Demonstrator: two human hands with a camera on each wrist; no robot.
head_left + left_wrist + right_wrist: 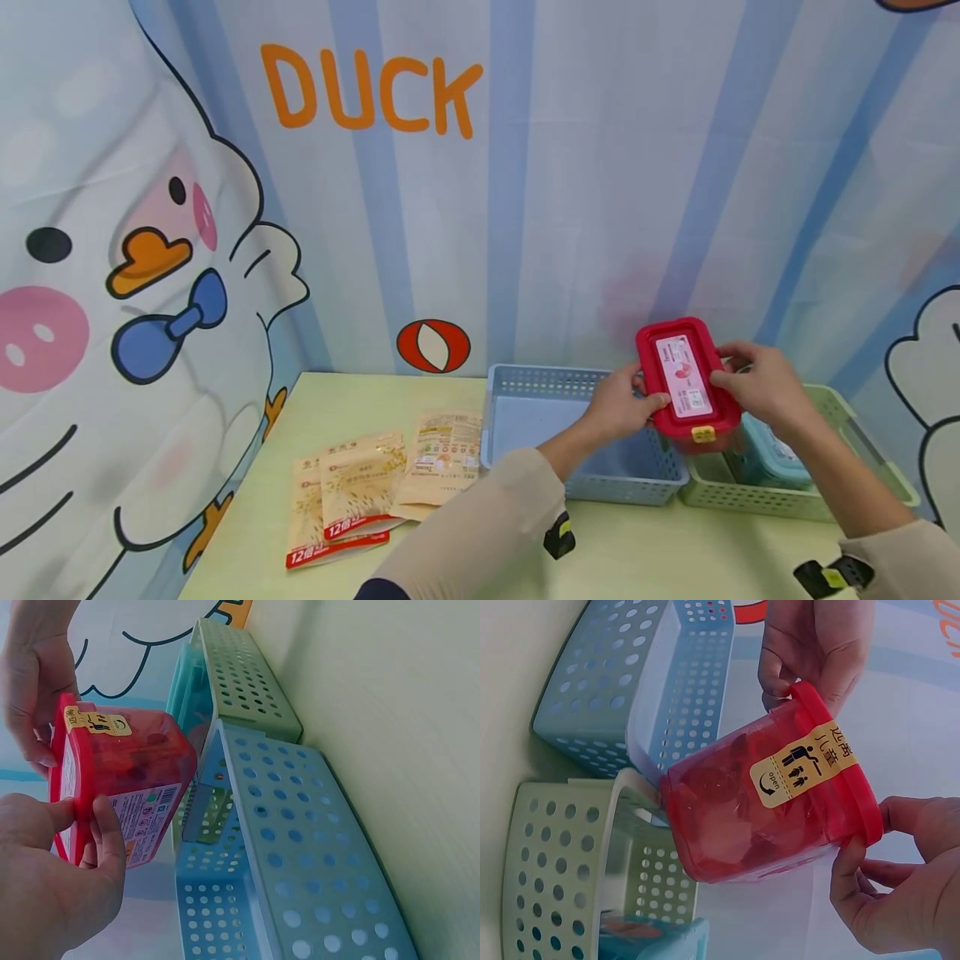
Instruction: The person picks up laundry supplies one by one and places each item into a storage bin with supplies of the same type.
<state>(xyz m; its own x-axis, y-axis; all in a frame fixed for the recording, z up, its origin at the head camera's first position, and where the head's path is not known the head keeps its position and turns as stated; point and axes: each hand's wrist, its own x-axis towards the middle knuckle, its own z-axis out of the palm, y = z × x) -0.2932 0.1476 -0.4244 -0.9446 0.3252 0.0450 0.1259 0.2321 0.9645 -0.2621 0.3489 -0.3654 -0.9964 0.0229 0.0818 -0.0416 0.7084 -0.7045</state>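
Note:
A red lidded plastic box [686, 383] with a white label on top is held above the baskets, tilted a little. My left hand [618, 404] pinches the lid's rim on the left side, thumb on top. On the right side my right hand [765, 383] pinches the same rim. The right wrist view shows the translucent red body [742, 802], dark shapes inside, and a yellow seal sticker [802, 765] across the lid edge. Beneath the box stand the blue basket [585, 487] and the green basket [757, 498]. A teal box [772, 458] sits in the green one.
Several tan packets with red lower edges lie left of the blue basket, one packet [363, 479] overlapping another. The pale green table [637, 550] reaches back to a curtain [570, 208] printed with ducks and stripes. The two baskets stand side by side.

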